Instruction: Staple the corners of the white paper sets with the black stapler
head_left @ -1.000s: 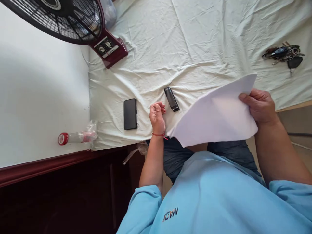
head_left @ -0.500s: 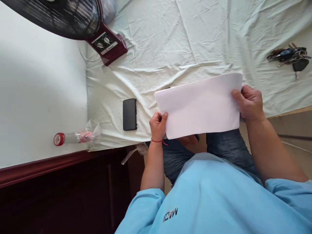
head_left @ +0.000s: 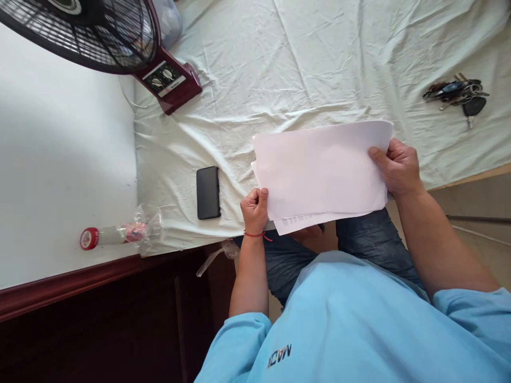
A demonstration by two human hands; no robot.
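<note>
Two hands on a small stack of white paper sheets [head_left: 319,170] here, held just above the near edge of the bed [head_left: 303,64], over the person's lap. Left hand [head_left: 254,210] has its fingers [head_left: 261,196] pinched shut on the stack's lower left corner, and right hand [head_left: 397,167] grips the right short edge with fingers closed around it. At least two sheets are visible, since a lower one with a line of small print sticks out along the bottom; can't tell the exact count. Long axis of the stack runs left to right, roughly along the bed's near edge, tilted up a bit on the right.

Plenty of bare wrinkled sheet behind the papers toward the far side of the bed. One black phone [head_left: 208,192] lies near the bed's near edge, just left of the left hand, not touching it. One bunch of keys [head_left: 457,93] sits toward the right edge, well apart from the right hand. One fan [head_left: 120,37] stands at the far left corner. One plastic bottle [head_left: 120,235] with a red cap lies off the left edge, by the wall.
</note>
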